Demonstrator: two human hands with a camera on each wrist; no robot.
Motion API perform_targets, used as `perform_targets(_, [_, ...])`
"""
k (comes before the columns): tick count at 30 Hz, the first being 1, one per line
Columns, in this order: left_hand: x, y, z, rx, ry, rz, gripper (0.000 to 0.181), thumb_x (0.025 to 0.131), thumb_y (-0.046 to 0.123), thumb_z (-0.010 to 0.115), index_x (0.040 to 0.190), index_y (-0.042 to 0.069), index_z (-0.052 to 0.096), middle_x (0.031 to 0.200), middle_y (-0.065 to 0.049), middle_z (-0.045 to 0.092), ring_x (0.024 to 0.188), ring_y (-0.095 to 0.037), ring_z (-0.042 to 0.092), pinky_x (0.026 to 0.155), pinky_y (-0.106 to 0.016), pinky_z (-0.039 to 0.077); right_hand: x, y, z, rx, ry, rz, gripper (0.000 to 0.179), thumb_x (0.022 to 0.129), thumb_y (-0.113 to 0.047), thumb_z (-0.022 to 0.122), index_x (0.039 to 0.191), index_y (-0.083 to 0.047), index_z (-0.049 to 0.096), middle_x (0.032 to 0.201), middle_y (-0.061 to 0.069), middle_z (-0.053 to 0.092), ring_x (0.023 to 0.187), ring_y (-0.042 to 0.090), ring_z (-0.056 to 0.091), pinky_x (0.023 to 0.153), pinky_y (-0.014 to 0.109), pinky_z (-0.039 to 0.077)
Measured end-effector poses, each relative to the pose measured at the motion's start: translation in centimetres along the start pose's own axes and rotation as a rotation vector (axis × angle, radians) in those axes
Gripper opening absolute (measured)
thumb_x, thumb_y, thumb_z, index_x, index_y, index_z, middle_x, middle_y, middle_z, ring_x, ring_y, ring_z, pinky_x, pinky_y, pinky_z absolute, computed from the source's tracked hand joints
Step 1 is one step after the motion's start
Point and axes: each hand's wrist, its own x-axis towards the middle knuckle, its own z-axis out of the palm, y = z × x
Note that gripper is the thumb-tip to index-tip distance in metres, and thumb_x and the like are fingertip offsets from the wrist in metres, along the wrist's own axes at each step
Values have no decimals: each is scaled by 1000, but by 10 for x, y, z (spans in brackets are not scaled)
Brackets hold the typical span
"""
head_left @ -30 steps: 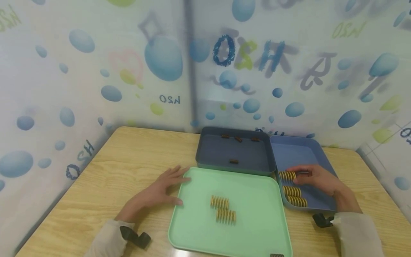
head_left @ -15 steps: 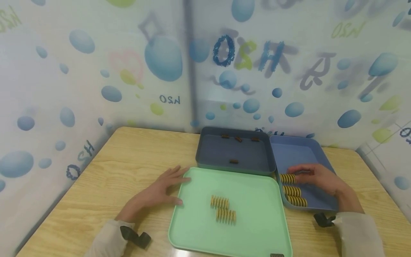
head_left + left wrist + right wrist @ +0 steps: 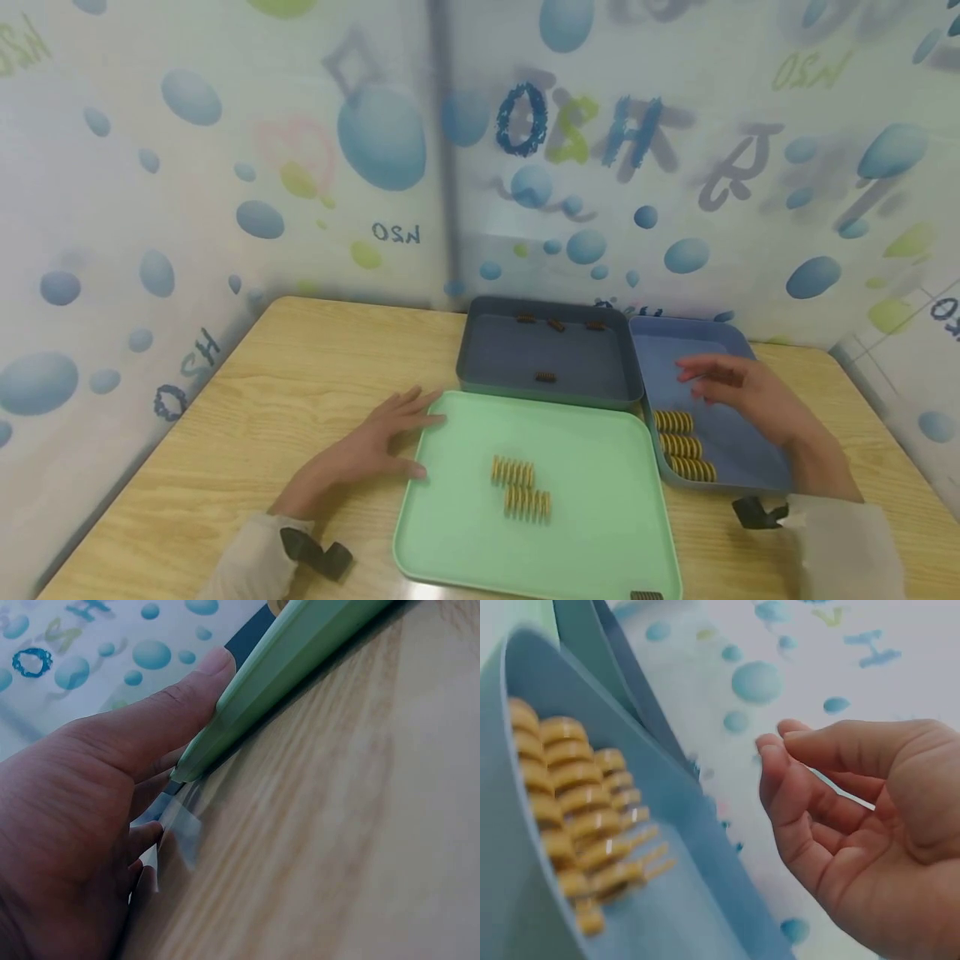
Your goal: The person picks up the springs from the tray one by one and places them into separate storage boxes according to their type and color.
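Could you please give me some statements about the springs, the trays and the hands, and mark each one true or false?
1. Three yellow springs lie in the blue tray. True.
2. A hand grips one of them. False: the right hand holds nothing.
3. Two more yellow springs lie on the green tray. True.
4. One tray holds no springs. False: the dark tray has four small brown springs.
5. The left hand is at the green tray's edge. True.
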Motion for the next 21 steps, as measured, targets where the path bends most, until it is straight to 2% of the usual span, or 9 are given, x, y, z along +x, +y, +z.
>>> perform_targets(7, [0,0,0,5,-6,-12,72,77,44,76,139,15,52,156,-7,24,143,-40,8,110,-61,2,4,-26,15,-3,91,-12,36,96,-15,60,126,3,57,111,9,66,88,17,63,71,27,54])
perform_targets(12, [-1,0,-1,0,-11,-17,73,77,45,76,139,15,51,157,-6,23,143,-39,7,111,-60,1,8,-34,26,36,117,-11,36,95,-16,61,125,4,57,112,14,65,85,18,63,69,30,54])
perform_targets(18, [0,1,-1,4,-7,-15,73,77,46,75,139,15,52,156,-7,24,143,-40,8,110,-62,2,11,-40,36,79,89,-41,33,96,-12,60,124,4,57,110,11,66,85,20,63,69,30,54])
perform_targets(21, [0,1,-1,7,-10,-20,73,78,46,75,139,15,51,157,-6,23,143,-39,7,110,-61,2,13,-43,42,82,59,-27,32,95,-14,60,123,2,59,109,8,66,88,22,64,71,33,55])
